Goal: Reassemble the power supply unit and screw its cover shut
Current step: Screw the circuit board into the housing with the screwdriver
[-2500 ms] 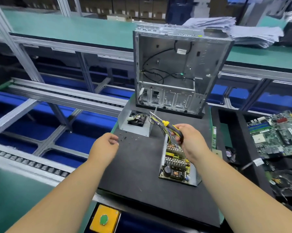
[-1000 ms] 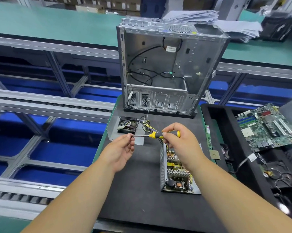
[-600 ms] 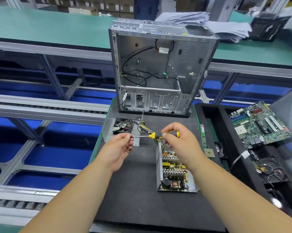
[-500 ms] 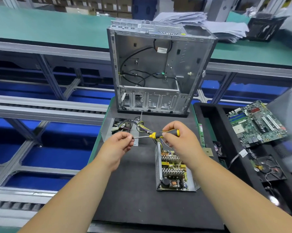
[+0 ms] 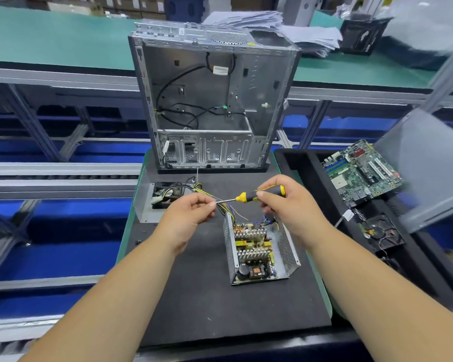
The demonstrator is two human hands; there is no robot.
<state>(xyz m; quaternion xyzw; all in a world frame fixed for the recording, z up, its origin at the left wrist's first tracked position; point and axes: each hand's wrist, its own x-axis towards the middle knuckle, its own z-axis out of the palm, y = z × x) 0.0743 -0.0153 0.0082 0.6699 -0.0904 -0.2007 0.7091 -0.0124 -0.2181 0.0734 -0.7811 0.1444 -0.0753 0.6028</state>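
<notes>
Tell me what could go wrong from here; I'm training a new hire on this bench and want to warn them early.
1. The left hand pinches at the screwdriver tip, likely seating a screw; a dropped one could fall into the open power supply unit just below.
2. The cover still lies apart, tethered by the wire bundle; closing it carelessly may pinch wires.
3. The bare shaft could touch the exposed board.

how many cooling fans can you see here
2. One fan sits in the detached metal cover at the mat's far left, beyond the left hand. Another fan lies in the black tray on the right. Others may be hidden.
</notes>
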